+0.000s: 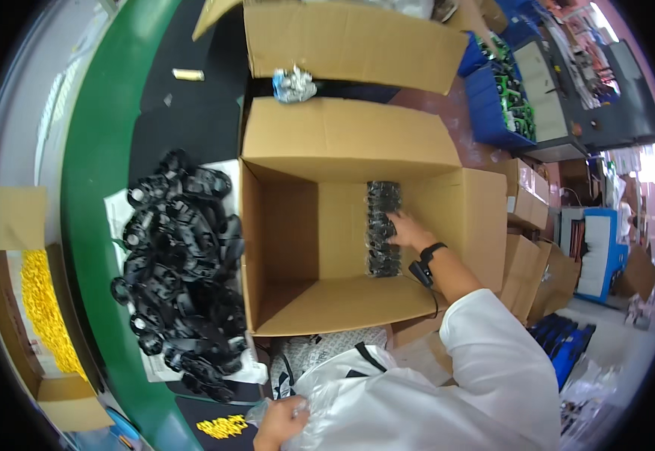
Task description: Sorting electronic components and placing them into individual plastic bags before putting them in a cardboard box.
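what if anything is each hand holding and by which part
Left hand: clear plastic, by a bunched part. Right hand: at the black items; hold unclear.

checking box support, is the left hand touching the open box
Apart: the head view shows the left hand lower in the picture than the open box, with a plain gap between.

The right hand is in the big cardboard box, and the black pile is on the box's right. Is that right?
Not quite: the black pile is on the left of the big cardboard box, as the head view shows. The right hand is in the box, as you said.
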The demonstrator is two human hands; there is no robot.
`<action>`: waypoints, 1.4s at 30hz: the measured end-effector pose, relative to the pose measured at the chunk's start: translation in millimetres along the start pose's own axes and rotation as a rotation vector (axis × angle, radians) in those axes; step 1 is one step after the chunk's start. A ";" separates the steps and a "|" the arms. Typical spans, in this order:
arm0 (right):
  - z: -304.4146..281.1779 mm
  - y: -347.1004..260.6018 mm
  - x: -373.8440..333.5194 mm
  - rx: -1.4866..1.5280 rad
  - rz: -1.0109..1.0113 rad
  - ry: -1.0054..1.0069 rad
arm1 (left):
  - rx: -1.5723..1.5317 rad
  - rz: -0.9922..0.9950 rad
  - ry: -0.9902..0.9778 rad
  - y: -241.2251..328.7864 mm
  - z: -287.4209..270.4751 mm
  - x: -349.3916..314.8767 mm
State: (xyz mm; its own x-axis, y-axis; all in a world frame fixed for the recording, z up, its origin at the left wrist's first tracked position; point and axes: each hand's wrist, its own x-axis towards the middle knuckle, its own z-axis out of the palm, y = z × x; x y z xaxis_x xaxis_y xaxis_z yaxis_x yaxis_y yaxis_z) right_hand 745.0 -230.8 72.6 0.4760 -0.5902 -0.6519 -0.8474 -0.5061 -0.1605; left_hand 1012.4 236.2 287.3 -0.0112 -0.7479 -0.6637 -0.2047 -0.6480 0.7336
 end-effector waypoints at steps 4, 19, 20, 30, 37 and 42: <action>-21.1 -11.9 67.6 -0.151 -0.054 -0.058 | -0.060 -0.169 -0.051 49.0 27.0 7.2; 48.1 4.1 138.2 -0.948 -0.461 -0.367 | -0.166 -0.248 0.068 102.9 85.6 51.6; 41.3 7.7 136.9 -0.931 -0.464 -0.362 | -0.199 -0.286 0.057 107.2 84.3 54.0; 44.3 19.5 141.3 -0.903 -0.519 -0.444 | -0.230 -0.362 0.097 101.8 101.7 44.6; 49.8 3.6 135.0 -0.990 -0.339 -0.498 | -0.373 -0.441 0.311 106.7 110.5 38.4; 60.3 1.9 142.0 -0.971 -0.335 -0.471 | -0.313 -0.248 0.291 99.8 107.0 38.7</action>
State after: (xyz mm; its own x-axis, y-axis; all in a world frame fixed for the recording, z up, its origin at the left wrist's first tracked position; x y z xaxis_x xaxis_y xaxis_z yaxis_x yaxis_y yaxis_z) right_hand 796.8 -277.6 -65.0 0.3347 -0.1407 -0.9318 -0.0543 -0.9900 0.1300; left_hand 886.9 158.0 319.3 0.2833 -0.5457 -0.7887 0.1376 -0.7907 0.5965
